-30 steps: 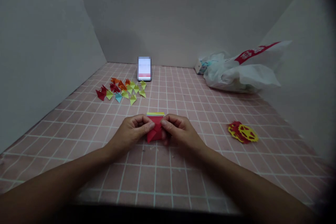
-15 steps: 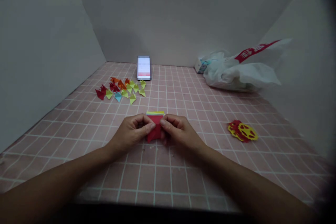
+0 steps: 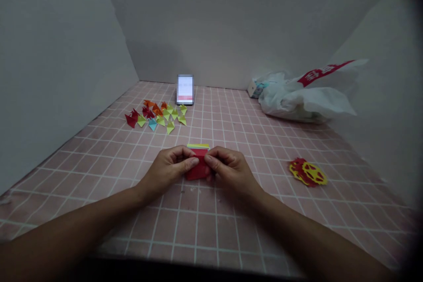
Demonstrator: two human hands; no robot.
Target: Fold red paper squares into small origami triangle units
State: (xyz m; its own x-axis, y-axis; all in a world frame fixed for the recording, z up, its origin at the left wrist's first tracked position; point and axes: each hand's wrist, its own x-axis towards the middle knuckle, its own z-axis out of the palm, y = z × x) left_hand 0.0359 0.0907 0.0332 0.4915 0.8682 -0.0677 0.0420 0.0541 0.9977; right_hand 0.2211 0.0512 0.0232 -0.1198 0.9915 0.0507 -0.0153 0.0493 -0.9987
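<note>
A small sheet of red paper (image 3: 198, 171) is held between my two hands near the middle of the table. My left hand (image 3: 173, 165) pinches its left side, thumb on top. On the right side, my right hand (image 3: 228, 164) grips the paper between thumb and fingers. Just behind the red sheet lies a stack of coloured paper (image 3: 198, 146), its yellow and pale edges showing. My fingers hide parts of the red sheet's sides, so I cannot tell how it is folded.
Several folded paper figures (image 3: 157, 112) in red, orange, yellow and blue lie at the back left. Behind them a lit tablet or phone (image 3: 185, 89) stands upright. A white plastic bag (image 3: 294, 101) and a small box (image 3: 255, 88) sit back right; red and yellow cut-outs (image 3: 309, 172) lie right.
The whole view has shifted slightly, so everything sits a little lower and further right. The red paper's lower edge looks straighter; before, a corner pointed down at its lower left. Both hands keep their hold.
</note>
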